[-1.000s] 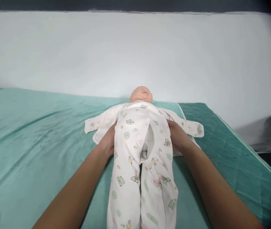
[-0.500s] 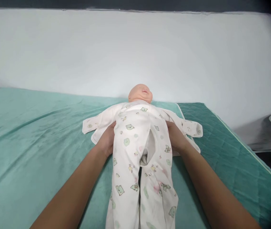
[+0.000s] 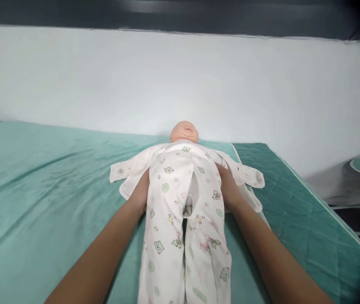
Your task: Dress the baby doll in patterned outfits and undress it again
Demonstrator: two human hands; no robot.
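In the head view, I am looking down along a baby doll point(image 3: 184, 131) dressed in a white printed sleepsuit point(image 3: 180, 211), lying face up on a teal bed cover point(image 3: 40, 190). Its long axis is running straight away from me, with the head at the far end near the white wall point(image 3: 180, 84) and the two legs trailing back toward my body between my forearms. My left hand point(image 3: 142, 192) is pressing against the near-left flank of the torso, and my right hand point(image 3: 227, 188) is pressing against the opposite flank, so the doll is sitting squarely between my two sets of fingers rather than ahead of them. Both hands are lying about equally far up the body, at waist height, neither one nearer than the other. The fingers of each hand are tucking under or behind the cloth, so I cannot tell how wide they are spread or whether they are pinching fabric; only the backs of the hands and the wrists are showing. The suit's empty sleeves are spreading outward beyond my fingers on either side, flat on the cover. The front of the suit is gaping open at the middle, directly between my hands.
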